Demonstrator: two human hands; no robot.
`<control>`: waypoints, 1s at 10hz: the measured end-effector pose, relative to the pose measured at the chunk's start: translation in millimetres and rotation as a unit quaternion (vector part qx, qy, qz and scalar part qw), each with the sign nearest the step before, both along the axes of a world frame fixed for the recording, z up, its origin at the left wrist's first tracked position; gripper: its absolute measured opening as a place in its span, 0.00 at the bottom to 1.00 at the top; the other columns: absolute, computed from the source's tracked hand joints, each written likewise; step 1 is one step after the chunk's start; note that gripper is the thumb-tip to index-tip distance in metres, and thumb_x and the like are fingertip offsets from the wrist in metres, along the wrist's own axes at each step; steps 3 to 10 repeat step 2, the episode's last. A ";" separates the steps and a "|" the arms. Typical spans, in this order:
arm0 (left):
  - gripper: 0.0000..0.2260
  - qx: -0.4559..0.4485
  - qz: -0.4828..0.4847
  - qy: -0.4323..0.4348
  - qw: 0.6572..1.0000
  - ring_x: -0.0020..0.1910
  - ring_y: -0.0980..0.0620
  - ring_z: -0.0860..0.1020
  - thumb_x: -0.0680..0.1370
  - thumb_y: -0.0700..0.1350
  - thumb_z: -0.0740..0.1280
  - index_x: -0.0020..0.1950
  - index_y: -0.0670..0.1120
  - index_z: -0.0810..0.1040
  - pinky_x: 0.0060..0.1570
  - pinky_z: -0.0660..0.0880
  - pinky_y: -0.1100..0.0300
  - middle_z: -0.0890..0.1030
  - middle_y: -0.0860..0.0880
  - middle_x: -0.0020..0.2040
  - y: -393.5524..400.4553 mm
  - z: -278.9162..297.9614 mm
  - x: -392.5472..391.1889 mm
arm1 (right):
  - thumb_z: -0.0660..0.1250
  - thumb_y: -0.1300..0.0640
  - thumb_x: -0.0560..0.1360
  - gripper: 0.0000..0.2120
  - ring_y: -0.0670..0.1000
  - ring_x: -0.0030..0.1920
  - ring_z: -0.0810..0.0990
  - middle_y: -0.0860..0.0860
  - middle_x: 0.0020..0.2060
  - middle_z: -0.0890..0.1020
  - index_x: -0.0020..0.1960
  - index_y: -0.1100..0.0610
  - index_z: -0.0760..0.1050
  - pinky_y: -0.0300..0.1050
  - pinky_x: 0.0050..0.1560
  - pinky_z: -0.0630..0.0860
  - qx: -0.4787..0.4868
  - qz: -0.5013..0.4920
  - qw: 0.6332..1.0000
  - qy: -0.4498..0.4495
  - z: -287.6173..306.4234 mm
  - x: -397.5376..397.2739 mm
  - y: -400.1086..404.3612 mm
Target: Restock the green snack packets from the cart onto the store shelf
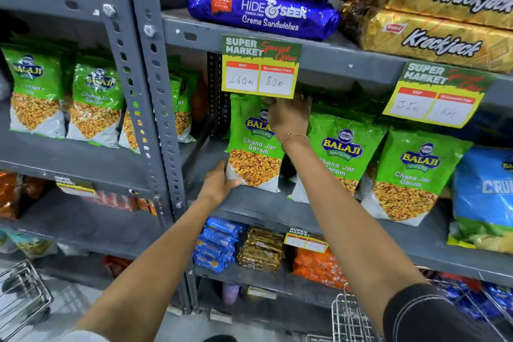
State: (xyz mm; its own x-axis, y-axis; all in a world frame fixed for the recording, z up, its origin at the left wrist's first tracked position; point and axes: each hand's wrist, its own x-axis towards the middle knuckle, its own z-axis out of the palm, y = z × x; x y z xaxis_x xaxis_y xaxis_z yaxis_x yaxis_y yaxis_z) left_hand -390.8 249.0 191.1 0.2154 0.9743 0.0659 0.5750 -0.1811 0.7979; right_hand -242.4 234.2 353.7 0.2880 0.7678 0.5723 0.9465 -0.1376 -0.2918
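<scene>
1. The left hand grips the bottom corner of a green foil Balaji snack packet, standing upright on the grey metal shelf.
2. The right hand pinches its top edge, though the fingers are partly hidden.
3. Placement seems underway; next, seat the packet beside the neighbouring green packets, release it, then reach for the wire cart.

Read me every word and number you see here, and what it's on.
"BALAJI WAFERS Chana Jor Garam": held green packet.
"HIDE & SEEK Creme Sandwiches": blue packs.
"Krackjack": gold packs.
"SUPER MARKET, MRP 160, 80": price tag.
Right tag prices: blurred.
Lower tags: unreadable.
</scene>
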 end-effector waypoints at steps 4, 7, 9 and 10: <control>0.37 0.081 0.009 -0.066 0.995 0.67 0.38 0.70 0.73 0.44 0.70 0.75 0.41 0.53 0.65 0.69 0.43 0.70 0.36 0.68 -35.3 22.6 10.6 | 0.57 0.59 0.76 0.12 0.58 0.56 0.78 0.58 0.53 0.81 0.56 0.60 0.75 0.56 0.65 0.70 0.100 0.047 0.994 -0.023 -60.1 8.7 -67.0; 0.37 0.081 0.009 -0.066 0.995 0.67 0.38 0.70 0.73 0.44 0.70 0.75 0.41 0.53 0.65 0.69 0.43 0.70 0.36 0.68 -35.3 22.6 10.6 | 0.57 0.59 0.76 0.12 0.58 0.56 0.78 0.58 0.53 0.81 0.56 0.60 0.75 0.56 0.65 0.70 0.100 0.047 0.994 -0.023 -60.1 8.7 -67.0; 0.37 0.081 0.009 -0.066 0.995 0.67 0.38 0.70 0.73 0.44 0.70 0.75 0.41 0.53 0.65 0.69 0.43 0.70 0.36 0.68 -35.3 22.6 10.6 | 0.57 0.59 0.76 0.12 0.58 0.56 0.78 0.58 0.53 0.81 0.56 0.60 0.75 0.56 0.65 0.70 0.100 0.047 0.994 -0.023 -60.1 8.7 -67.0; 0.37 0.081 0.009 -0.066 0.995 0.67 0.38 0.70 0.73 0.44 0.70 0.75 0.41 0.53 0.65 0.69 0.43 0.70 0.36 0.68 -35.3 22.6 10.6 | 0.57 0.59 0.76 0.12 0.58 0.56 0.78 0.58 0.53 0.81 0.56 0.60 0.75 0.56 0.65 0.70 0.100 0.047 0.994 -0.023 -60.1 8.7 -67.0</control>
